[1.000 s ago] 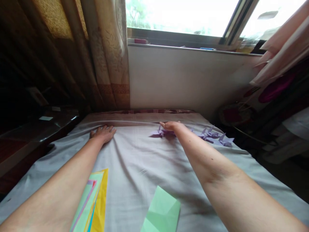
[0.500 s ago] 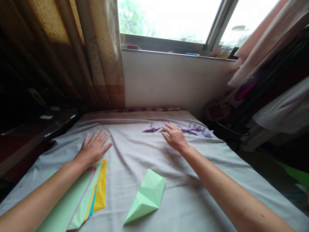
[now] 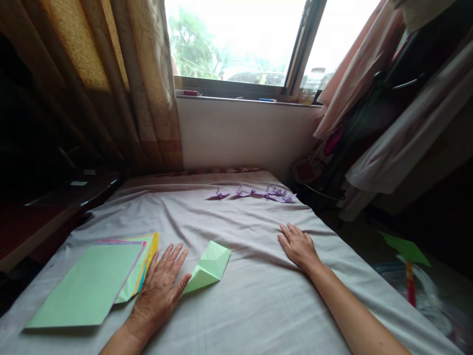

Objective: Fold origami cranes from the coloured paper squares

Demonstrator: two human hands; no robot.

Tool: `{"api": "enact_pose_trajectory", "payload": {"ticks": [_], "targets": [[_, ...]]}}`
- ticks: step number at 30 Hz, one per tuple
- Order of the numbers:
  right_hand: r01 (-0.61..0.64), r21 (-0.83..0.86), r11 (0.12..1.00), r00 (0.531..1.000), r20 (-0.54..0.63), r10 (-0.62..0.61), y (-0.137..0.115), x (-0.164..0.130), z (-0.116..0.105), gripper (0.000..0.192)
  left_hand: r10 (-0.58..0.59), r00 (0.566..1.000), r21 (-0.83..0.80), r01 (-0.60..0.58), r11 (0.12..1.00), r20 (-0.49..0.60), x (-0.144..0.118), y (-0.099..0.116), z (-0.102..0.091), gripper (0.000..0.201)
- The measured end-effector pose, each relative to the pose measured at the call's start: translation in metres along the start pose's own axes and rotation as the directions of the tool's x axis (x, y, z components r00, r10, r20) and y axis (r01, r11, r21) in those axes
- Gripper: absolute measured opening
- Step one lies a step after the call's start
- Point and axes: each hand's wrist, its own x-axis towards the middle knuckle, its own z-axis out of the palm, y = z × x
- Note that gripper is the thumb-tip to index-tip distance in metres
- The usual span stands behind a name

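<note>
Bed sheet [image 3: 251, 296]: a pale grey cloth, creased, covers the whole surface from the near edge to the wall under the window; everything else lies on it.
Curtain [image 3: 148, 74]: a patterned tan drape hangs at the far left, beside the window.
Paper stack [image 3: 88, 283]: flat coloured sheets, a light green one on top, with pink, yellow and blue edges showing along its right side; it lies at the near left, with its right edge just beside the left hand.
Left hand [image 3: 160, 291]: palm down on the sheet, fingers spread and empty, between the stack and the folded piece; its thumb side touches, or all but touches, the piece's near left tip.
Right hand [image 3: 297, 245]: flat on the sheet, fingers loosely apart, holding nothing; it rests well to the right of the folded piece, with bare cloth between them.
Folded green piece [image 3: 209, 266]: a light green sheet creased into an angular, partly raised form; it lies between the two hands, far closer to the left one.
Purple cranes [image 3: 254, 194]: a row of small folded paper birds at the far end of the sheet, well apart from both hands.
</note>
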Motion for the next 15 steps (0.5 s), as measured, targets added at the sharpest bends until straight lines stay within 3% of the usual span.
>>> {"api": "enact_pose_trajectory", "payload": {"ticks": [4, 7, 9, 12, 15], "targets": [[0.008, 0.003, 1.000, 1.000, -0.021, -0.008, 0.000, -0.003, -0.002, 0.050, 0.019, 0.999, 0.004, -0.019, 1.000, -0.035, -0.014, -0.004, 0.002, 0.058], [0.067, -0.017, 0.998, 0.993, -0.097, -0.069, -0.010, 0.025, -0.024, 0.049, 0.014, 0.999, -0.002, -0.014, 1.000, -0.051, -0.018, -0.010, 0.007, 0.060], [0.116, -0.030, 0.993, 0.981, -0.155, -0.119, -0.020, 0.061, -0.044, 0.050, -0.002, 0.999, -0.009, 0.002, 1.000, -0.051, -0.018, -0.012, 0.010, 0.062], [0.143, -0.036, 0.989, 0.985, -0.094, -0.145, -0.041, 0.132, -0.067, 0.050, -0.039, 0.998, -0.022, 0.037, 0.999, -0.053, -0.019, -0.015, 0.009, 0.063], [0.132, -0.043, 0.990, 0.991, 0.000, -0.132, -0.062, 0.201, -0.072, 0.048, -0.059, 0.998, -0.030, 0.059, 0.998, -0.004, -0.021, -0.017, 0.003, 0.064]]}}
